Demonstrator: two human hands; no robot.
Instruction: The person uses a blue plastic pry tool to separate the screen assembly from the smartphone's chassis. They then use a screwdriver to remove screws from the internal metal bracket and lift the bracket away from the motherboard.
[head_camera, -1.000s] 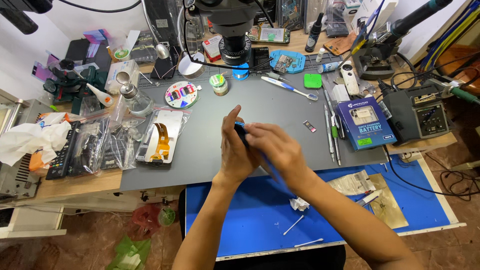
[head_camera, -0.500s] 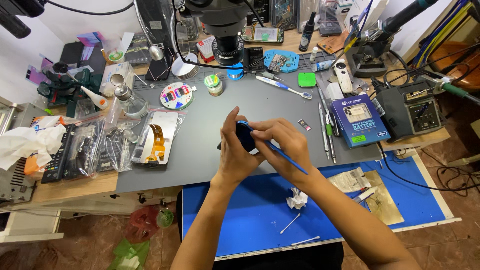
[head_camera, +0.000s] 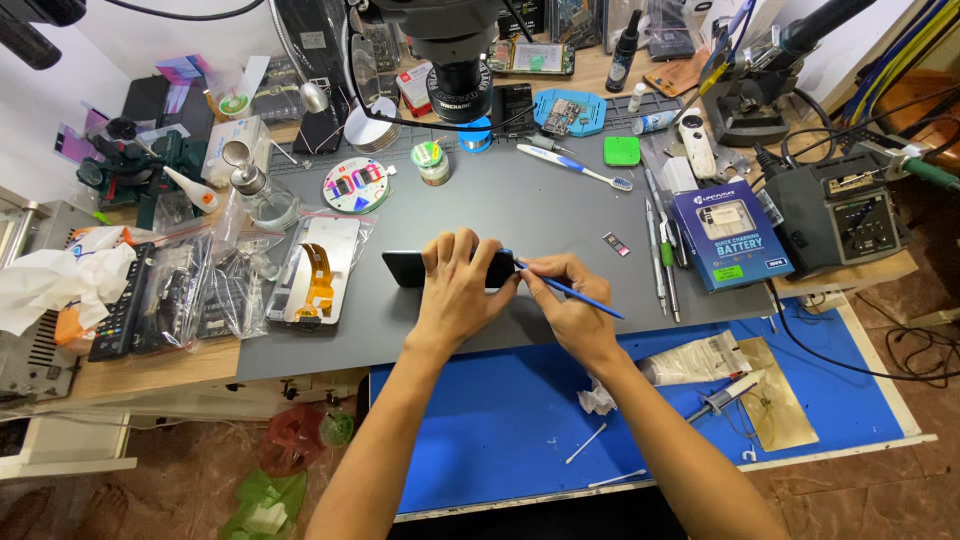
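Left hand (head_camera: 455, 290) grips dark phone (head_camera: 405, 268) on edge, mid grey mat (head_camera: 540, 215) on desk. Right hand (head_camera: 570, 300) pinches blue tool (head_camera: 580, 294), tip at phone's right end. Battery box (head_camera: 727, 232) right.

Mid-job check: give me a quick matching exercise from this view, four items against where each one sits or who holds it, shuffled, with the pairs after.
Things:
1. dark phone
2. blue pry tool
3. toothbrush
4. blue battery box

Places:
A. pinched in the right hand
B. lying on the grey mat, ahead of the hands
C. at the mat's right edge, beside the black station
D. gripped by the left hand

Pairs: 1-D, 2-A, 3-B, 4-C
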